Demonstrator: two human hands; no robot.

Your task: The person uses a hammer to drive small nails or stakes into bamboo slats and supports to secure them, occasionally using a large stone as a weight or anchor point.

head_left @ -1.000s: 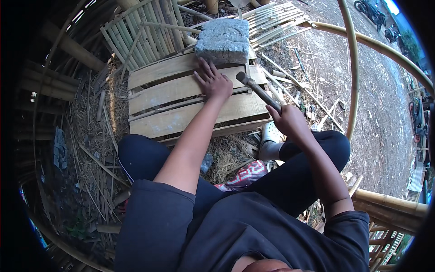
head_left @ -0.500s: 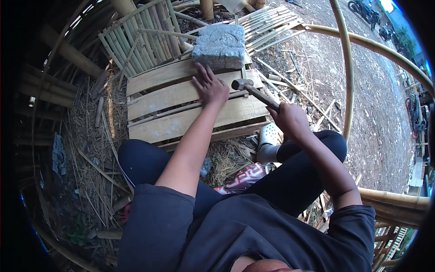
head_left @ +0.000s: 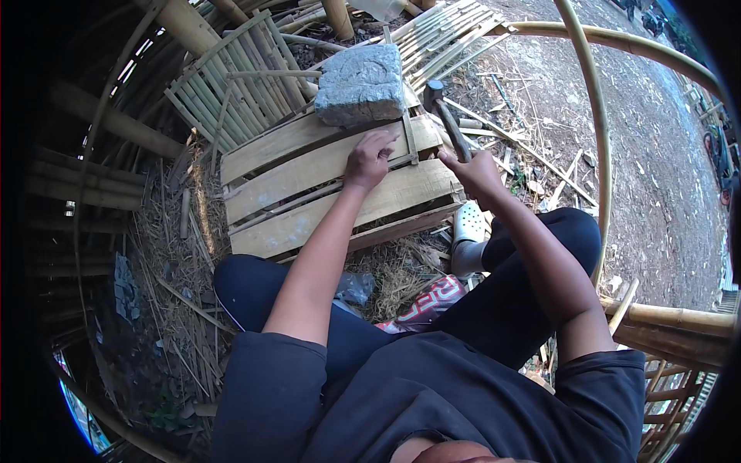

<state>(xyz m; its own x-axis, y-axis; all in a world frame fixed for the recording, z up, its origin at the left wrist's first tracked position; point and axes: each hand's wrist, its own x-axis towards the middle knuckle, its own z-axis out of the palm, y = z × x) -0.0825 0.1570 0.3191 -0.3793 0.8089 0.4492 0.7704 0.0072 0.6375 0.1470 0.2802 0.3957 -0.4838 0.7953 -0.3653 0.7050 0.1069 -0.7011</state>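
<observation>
My right hand (head_left: pixel 475 176) grips a hammer (head_left: pixel 454 130) by its wooden handle, the metal head raised beyond the right end of a low slatted wooden bench (head_left: pixel 309 171). Over the middle slats, my left hand (head_left: pixel 372 157) has its fingers curled together, fingertips toward the right; what they hold, if anything, is too small to make out. Just right of those fingertips stands a thin bamboo strip (head_left: pixel 409 131), set across the slats. A large rough grey stone block (head_left: pixel 360 85) rests on the far side of the bench, beyond my left hand.
A bamboo slat panel (head_left: pixel 239 81) leans at the far left, and more split bamboo strips (head_left: pixel 448 38) lie behind the stone. Curved bamboo poles (head_left: pixel 593 116) rise at the right. Straw and offcuts litter the ground. A plastic bag (head_left: pixel 432 301) lies between my legs.
My left hand has gone from spread flat beside the stone to curled fingers, nearer me and rightward. The hammer has swung up, its head now pointing away from me. My view has shifted slightly.
</observation>
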